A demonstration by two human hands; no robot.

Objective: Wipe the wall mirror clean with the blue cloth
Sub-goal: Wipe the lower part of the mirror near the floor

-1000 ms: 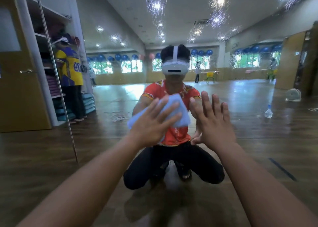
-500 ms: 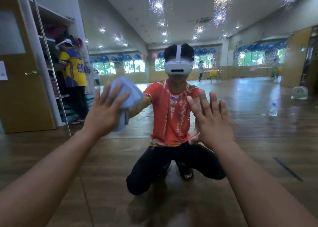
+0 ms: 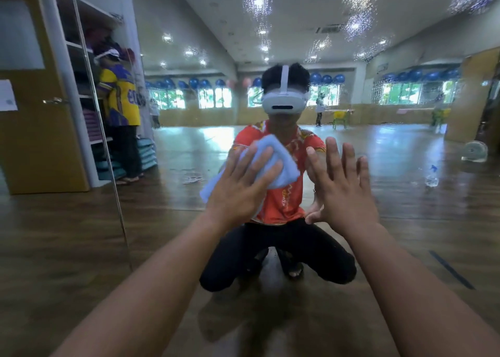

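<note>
Blue cloth is lying bunched against the wall mirror, just above the centre of my view, and the left hand is pressing it to the glass. The fingers of that hand are lying straight and spread over the cloth, not curling round it. The cloth is showing past the fingertips toward 1 o'clock and past the hand's edge toward 9 o'clock.

At 3 o'clock of the cloth, just beside it, the right hand is facing the glass with its fingers straight and fanned, holding nothing. I cannot tell whether its palm is touching the mirror.

Water droplets are speckling the glass from 12 to 2 o'clock. A metal joint strip is running down the mirror at 9 o'clock. I am noting a spray bottle reflected at 3 o'clock.
</note>
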